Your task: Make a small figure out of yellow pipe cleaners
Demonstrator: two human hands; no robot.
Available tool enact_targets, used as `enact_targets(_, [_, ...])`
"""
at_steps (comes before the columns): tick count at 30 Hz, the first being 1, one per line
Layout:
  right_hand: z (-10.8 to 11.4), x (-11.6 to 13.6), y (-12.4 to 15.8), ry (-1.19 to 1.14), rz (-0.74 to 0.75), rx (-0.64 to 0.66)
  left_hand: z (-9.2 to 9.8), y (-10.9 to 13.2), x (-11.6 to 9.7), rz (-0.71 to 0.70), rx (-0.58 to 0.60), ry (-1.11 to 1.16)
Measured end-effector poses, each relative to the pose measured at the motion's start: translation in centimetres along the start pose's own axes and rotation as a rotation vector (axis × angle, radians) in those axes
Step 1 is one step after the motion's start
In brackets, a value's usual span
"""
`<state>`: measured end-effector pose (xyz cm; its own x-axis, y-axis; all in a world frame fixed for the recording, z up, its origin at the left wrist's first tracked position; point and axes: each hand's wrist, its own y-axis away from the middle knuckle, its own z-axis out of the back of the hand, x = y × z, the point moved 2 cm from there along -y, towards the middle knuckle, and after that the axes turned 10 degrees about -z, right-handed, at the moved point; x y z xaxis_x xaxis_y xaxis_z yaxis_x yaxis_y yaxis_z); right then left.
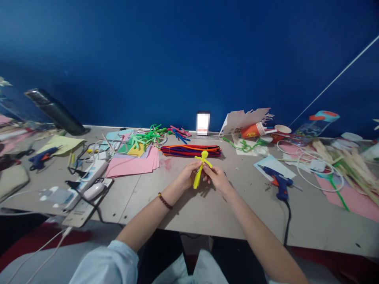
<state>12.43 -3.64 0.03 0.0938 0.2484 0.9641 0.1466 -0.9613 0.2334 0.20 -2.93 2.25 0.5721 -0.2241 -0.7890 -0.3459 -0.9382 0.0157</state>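
Observation:
A yellow pipe-cleaner figure (197, 179) with a round head, two arms and a bundled lower body is held upright above the table, in front of me. My left hand (189, 173) pinches its left side near the arm. From the other side, my right hand (217, 177) pinches its middle with thumb and fingers. Some fingertips are hidden behind the figure. Just beyond the hands lies a bundle of pipe cleaners (189, 150) in red, orange, purple and dark colours.
A blue glue gun (280, 181) rests on light-blue paper at right. Pink paper sheets (133, 163), green pipe-cleaner pieces (151, 136) and a white power strip (89, 179) are at left. A lit phone (203, 124) stands against the blue wall, beside tipped paper cups (254, 130).

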Motion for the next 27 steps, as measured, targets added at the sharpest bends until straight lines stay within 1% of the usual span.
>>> enact_targets(2, [-0.2, 0.0, 0.1, -0.065, -0.035, -0.007, -0.1, 0.1, -0.1, -0.005, 0.006, -0.022])
enact_targets(4, [-0.3, 0.0, 0.2, -0.113, -0.074, -0.044, -0.2, 0.0, 0.0, -0.029, -0.009, -0.043])
enact_targets(7, [-0.2, 0.4, 0.2, -0.118, -0.073, -0.094, -0.1, -0.2, 0.3, -0.075, -0.049, -0.047])
enact_targets(11, [0.3, 1.0, 0.4, -0.04, 0.048, -0.205, 0.4, -0.6, 0.7, -0.111, -0.094, -0.089])
enact_targets(14, [0.8, 1.2, 0.5, 0.057, 0.166, -0.303, 0.6, -0.6, 0.7, -0.14, -0.104, -0.223])
enact_targets(16, [1.0, 1.1, 0.5, 0.11, 0.217, -0.341, 0.4, -0.5, 0.6, -0.21, -0.087, -0.308])
enact_targets(19, [1.1, 1.1, 0.6, 0.157, 0.254, -0.35, 0.0, -0.3, 0.4, -0.312, -0.086, -0.418])
enact_targets(23, [0.9, 1.2, 0.7, 0.196, 0.29, -0.346, -0.2, 0.1, 0.2, -0.405, -0.101, -0.582])
enact_targets(25, [0.7, 1.3, 0.8, 0.196, 0.312, -0.337, -0.2, 0.2, 0.0, -0.419, -0.092, -0.599])
enact_targets(27, [0.4, 1.3, 0.8, 0.19, 0.331, -0.31, -0.2, 0.2, -0.1, -0.388, -0.091, -0.534])
